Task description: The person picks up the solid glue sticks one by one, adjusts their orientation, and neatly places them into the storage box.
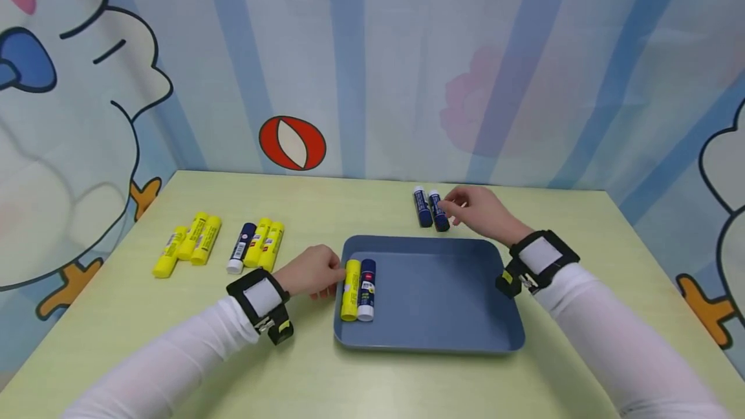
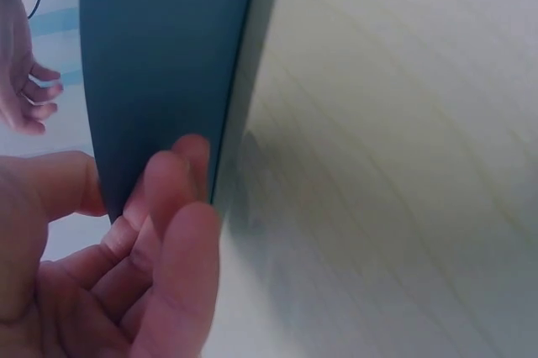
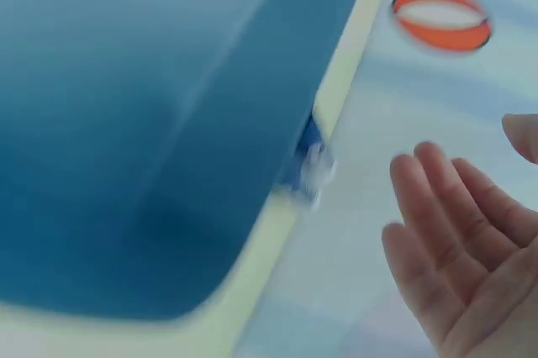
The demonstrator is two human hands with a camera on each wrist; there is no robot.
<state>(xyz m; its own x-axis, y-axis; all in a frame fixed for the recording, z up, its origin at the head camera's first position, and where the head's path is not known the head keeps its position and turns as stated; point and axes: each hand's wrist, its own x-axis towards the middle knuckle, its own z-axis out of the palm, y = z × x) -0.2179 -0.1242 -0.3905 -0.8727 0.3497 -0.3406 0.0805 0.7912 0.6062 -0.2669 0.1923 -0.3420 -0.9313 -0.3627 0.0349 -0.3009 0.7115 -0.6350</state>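
Note:
A yellow glue stick (image 1: 350, 291) and a dark blue glue stick (image 1: 367, 291) lie side by side along the left wall of the blue-grey tray (image 1: 442, 336). My left hand (image 1: 314, 271) holds the tray's left rim; in the left wrist view its thumb and fingers lie on either side of the wall. Behind the tray are two dark blue glue sticks, one (image 1: 422, 207) left of the other (image 1: 439, 211). My right hand (image 1: 480, 213) hovers beside the right one, fingers loosely bent in the head view. Nothing lies between them in the right wrist view.
To the left, a dark blue glue stick (image 1: 241, 247) lies against two yellow glue sticks (image 1: 264, 244). Farther left are several more yellow glue sticks (image 1: 189, 242). A patterned curtain (image 1: 396, 83) hangs behind the table (image 1: 314, 205).

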